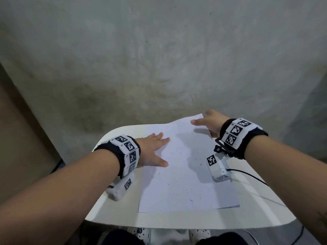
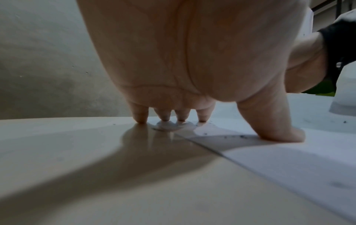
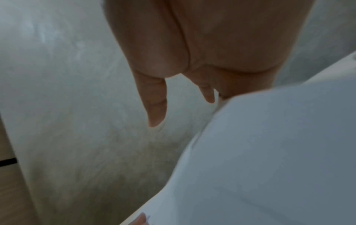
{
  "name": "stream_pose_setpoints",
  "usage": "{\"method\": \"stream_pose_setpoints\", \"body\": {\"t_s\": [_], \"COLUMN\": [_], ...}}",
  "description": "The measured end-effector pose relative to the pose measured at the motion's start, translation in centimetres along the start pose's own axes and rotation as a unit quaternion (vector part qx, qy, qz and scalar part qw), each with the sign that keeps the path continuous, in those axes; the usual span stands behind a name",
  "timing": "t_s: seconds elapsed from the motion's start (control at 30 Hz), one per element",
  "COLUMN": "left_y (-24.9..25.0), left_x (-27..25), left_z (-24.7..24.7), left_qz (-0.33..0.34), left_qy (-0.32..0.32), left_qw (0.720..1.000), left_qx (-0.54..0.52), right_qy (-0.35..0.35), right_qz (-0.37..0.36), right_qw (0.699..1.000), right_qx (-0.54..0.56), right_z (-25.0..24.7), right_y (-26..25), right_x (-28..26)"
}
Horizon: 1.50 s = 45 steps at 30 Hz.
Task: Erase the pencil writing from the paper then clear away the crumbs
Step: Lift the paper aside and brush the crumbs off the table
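Observation:
A white sheet of paper [image 1: 185, 174] lies on a small white table [image 1: 265, 206]. Dark eraser crumbs [image 1: 191, 199] are scattered over it, and no clear writing shows. My left hand [image 1: 155, 149] rests flat on the sheet's left edge with its fingers spread; in the left wrist view its fingertips [image 2: 202, 118] and thumb press the paper [image 2: 308, 159] among crumbs [image 2: 241, 136]. My right hand [image 1: 210, 124] is at the far right corner, thumb over the top and the other fingers under the edge. That corner of the paper [image 3: 279, 152] is raised. No eraser can be made out.
Bare tabletop [image 2: 96, 167] lies left of the sheet. A black cable [image 1: 247, 174] runs off the table's right side. A grey concrete floor [image 1: 159, 68] surrounds the table. My knees [image 1: 120, 237] sit under the near edge. Something green [image 2: 318, 89] shows below the right wrist.

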State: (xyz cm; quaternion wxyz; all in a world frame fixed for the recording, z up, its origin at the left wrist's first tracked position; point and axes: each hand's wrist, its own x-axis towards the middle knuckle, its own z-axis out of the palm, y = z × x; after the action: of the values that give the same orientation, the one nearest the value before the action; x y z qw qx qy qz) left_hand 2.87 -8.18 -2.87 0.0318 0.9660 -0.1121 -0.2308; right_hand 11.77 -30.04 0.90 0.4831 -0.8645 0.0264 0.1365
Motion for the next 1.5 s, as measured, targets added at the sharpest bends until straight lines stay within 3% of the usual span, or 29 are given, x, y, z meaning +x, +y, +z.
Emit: {"method": "stream_pose_setpoints", "body": {"t_s": [0.07,0.2,0.27,0.33,0.4,0.5,0.67,0.97,1.03,1.2,1.27,1.4,1.43,1.5], "left_y": [0.0,-0.3,-0.5,-1.1,-1.8,-2.6,-2.6,0.0,0.0,0.4,0.7,0.7,0.6,0.5], "left_x": [0.1,0.5,0.5,0.4,0.2,-0.5,-2.9,-8.5,-8.9,-8.7,-9.1,-9.7,-9.6,-9.2], "left_z": [0.1,0.2,0.1,-0.2,-0.9,-2.7,-5.7,-8.6,-8.0,-4.8,-5.2,-6.4,-6.1,-4.7], "left_qz": [-0.001,0.006,-0.005,-0.04,-0.073,-0.074,-0.044,0.06,0.056,0.042,0.061,0.098,0.087,0.045], "left_qy": [0.003,0.014,0.039,0.107,0.175,0.258,0.372,0.524,0.532,0.473,0.481,0.505,0.502,0.46], "left_qw": [1.0,1.0,0.999,0.993,0.968,0.904,0.829,0.754,0.76,0.821,0.811,0.765,0.769,0.815], "left_qx": [0.003,0.026,0.028,-0.026,-0.164,-0.334,-0.415,-0.391,-0.369,-0.316,-0.328,-0.388,-0.386,-0.349], "right_qy": [0.007,-0.066,-0.05,-0.012,0.012,0.027,0.068,0.084,0.09,0.052,0.059,0.063,0.065,0.059], "right_qz": [0.011,0.015,0.0,-0.013,-0.028,-0.066,-0.155,-0.272,-0.273,-0.21,-0.222,-0.274,-0.27,-0.239], "right_qw": [1.0,0.992,0.994,0.999,1.0,0.994,0.974,0.918,0.917,0.946,0.942,0.913,0.913,0.933], "right_qx": [0.008,-0.104,-0.094,-0.05,0.001,0.079,0.151,0.277,0.275,0.242,0.244,0.297,0.3,0.263], "right_z": [-0.5,-0.6,-0.4,-0.5,-0.8,-1.3,-2.7,-4.2,-4.2,-2.9,-3.1,-3.9,-3.9,-3.3], "right_y": [0.9,2.2,2.4,2.2,1.7,0.7,-2.0,-3.7,-3.2,-0.6,-1.0,-2.4,-2.3,-1.1], "right_x": [0.1,-1.2,-1.5,-1.9,-2.4,-3.6,-7.0,-12.7,-13.1,-13.0,-13.3,-13.8,-13.8,-13.5]}}
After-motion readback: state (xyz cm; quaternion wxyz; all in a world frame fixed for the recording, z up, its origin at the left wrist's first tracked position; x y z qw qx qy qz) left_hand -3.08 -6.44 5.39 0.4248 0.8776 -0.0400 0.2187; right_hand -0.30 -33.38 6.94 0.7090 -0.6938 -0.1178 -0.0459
